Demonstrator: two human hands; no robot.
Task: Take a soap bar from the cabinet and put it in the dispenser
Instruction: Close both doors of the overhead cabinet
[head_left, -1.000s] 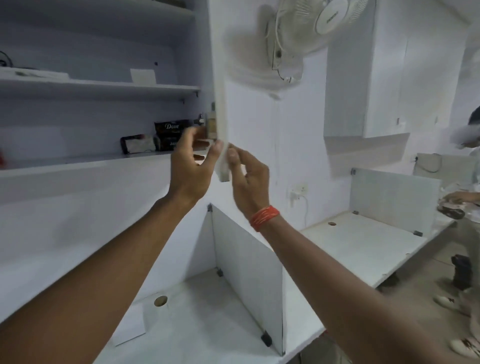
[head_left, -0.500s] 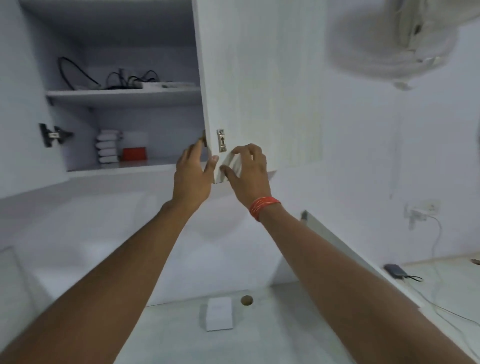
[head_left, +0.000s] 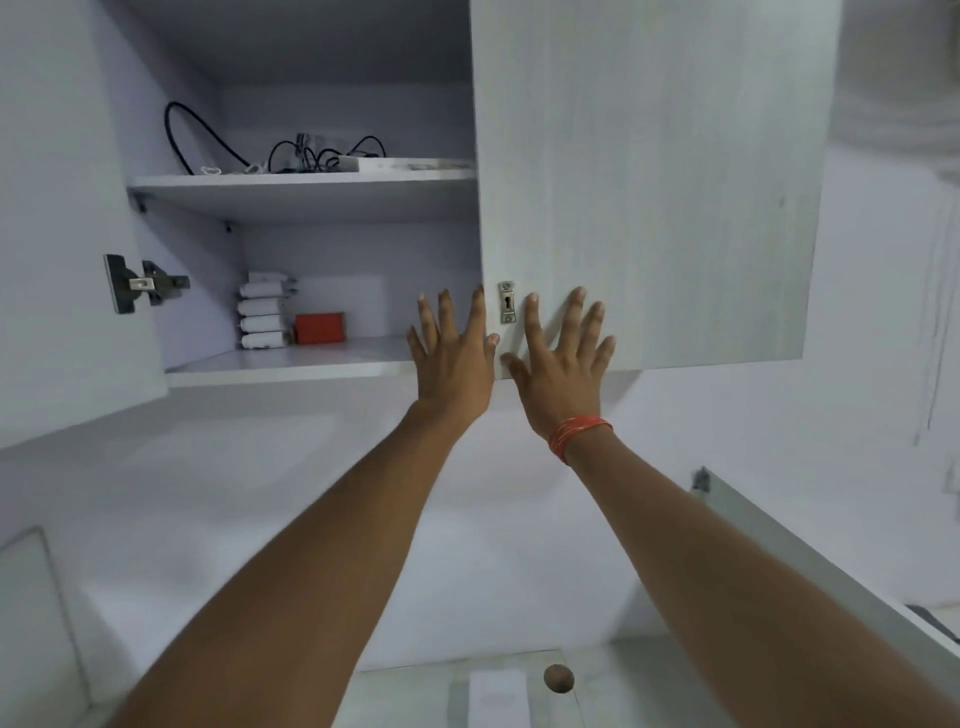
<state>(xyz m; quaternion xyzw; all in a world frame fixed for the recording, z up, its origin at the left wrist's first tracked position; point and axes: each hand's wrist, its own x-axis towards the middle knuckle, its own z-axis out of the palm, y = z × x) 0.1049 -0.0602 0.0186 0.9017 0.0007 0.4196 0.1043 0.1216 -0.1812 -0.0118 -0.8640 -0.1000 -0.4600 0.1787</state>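
Door (head_left: 644, 182) (right half) screens cabinet (head_left: 311, 358); hands (head_left: 506, 358) spread, empty.

Cabinet (head_left: 311, 364) stood above desk (head_left: 415, 696), cables (head_left: 311, 150) lay on upper shelf, stacked packets (head_left: 262, 312) left of box (head_left: 319, 327) on lower shelf, door (head_left: 649, 182) right, hands (head_left: 454, 358) before its edge.

A pale lilac-white wall (head_left: 260, 493) is filling the space beneath the wall units, washed in soft, even light; a white worktop (head_left: 415, 696) is running along the bottom edge, with a round cable hole (head_left: 559, 678) showing in it beside a small white box (head_left: 497, 696); a grey divider panel (head_left: 810, 561) is slanting away at the right, a metal bracket (head_left: 701, 480) sitting at its top corner; a second panel (head_left: 36, 623) is standing at the far left.
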